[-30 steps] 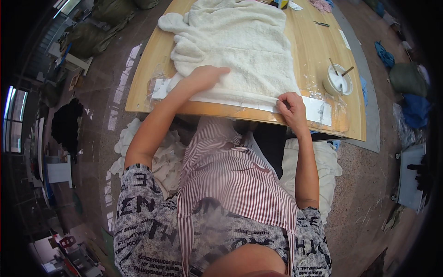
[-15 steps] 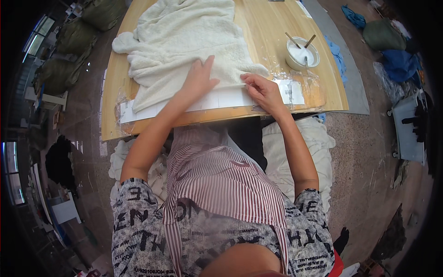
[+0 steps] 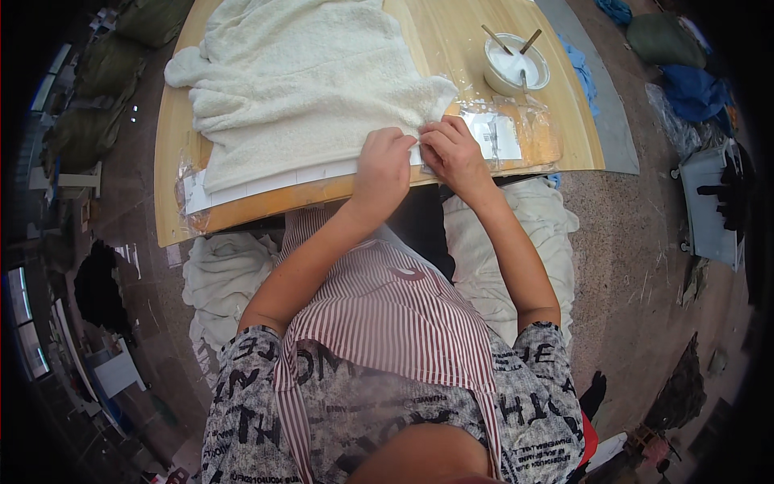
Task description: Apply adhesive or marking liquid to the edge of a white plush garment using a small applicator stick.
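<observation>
Both hands pinch near hem of cream fleece garment [image 3: 298, 89] at table edge: left hand [image 3: 383, 165] fingers curled on fabric and white paper strip [image 3: 266, 181], right hand [image 3: 455, 153] pressing beside it, at 3 o'clock.

Head view: garment spread flat on wooden table [image 3: 451, 40]. Strip already lies under hem out to 9 o'clock; right end under clear plastic [image 3: 516, 133] looks unfinished. White bowl with sticks [image 3: 516, 64] at 1 o'clock.

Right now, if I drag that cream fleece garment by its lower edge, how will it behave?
The cream fleece garment would probably flop and bunch, since it already lies in soft folds. Its pile likely grips the wooden table, dragging. Both the left hand and the right hand pinch its hem, so that edge may stretch first.
</observation>
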Demonstrator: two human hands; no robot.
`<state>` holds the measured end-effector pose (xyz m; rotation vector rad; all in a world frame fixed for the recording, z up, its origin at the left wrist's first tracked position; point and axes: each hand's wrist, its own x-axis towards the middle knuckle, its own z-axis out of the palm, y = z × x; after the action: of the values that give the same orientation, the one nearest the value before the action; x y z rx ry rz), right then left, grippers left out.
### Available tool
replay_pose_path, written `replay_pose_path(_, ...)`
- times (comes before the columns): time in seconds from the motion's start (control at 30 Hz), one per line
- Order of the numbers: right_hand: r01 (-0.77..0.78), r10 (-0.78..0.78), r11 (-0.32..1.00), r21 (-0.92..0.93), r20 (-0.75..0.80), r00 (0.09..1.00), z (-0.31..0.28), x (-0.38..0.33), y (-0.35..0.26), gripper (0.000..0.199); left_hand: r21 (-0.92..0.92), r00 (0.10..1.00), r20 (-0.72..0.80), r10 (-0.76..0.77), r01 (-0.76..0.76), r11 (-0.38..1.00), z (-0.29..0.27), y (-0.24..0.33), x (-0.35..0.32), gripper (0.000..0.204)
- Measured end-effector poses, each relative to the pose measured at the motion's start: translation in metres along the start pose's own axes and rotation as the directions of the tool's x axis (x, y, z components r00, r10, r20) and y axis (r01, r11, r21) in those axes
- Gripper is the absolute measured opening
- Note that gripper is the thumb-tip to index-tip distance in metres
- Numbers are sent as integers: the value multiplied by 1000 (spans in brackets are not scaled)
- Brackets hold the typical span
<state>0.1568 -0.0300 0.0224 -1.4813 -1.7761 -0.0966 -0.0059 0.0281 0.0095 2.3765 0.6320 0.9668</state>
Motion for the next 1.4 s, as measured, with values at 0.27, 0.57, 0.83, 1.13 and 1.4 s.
replay_pose_path(0.27,-39,40,999,15,-97,994,-12,-8,-7,13,269,984,106,142,-165,949,3,18,-8,69)
replay_pose_path(0.57,-457,367,830,-320,-305,879,-84,30,42,21,388,976,190,108,-176,905,8,21,-10,77)
replay_pose_path(0.83,-413,317,830,-375,-292,902,-101,66,97,13,526,976,164,145,-211,824,14,17,-11,67)
replay_pose_path(1.13,-312,446,893,323,-549,707,-101,20,34,20,548,974,145,172,-224,806,13,18,-9,57)
replay_pose_path(1.4,-347,611,694,631,-261,747,-34,-25,-29,17,521,973,161,167,-227,822,13,21,-7,53)
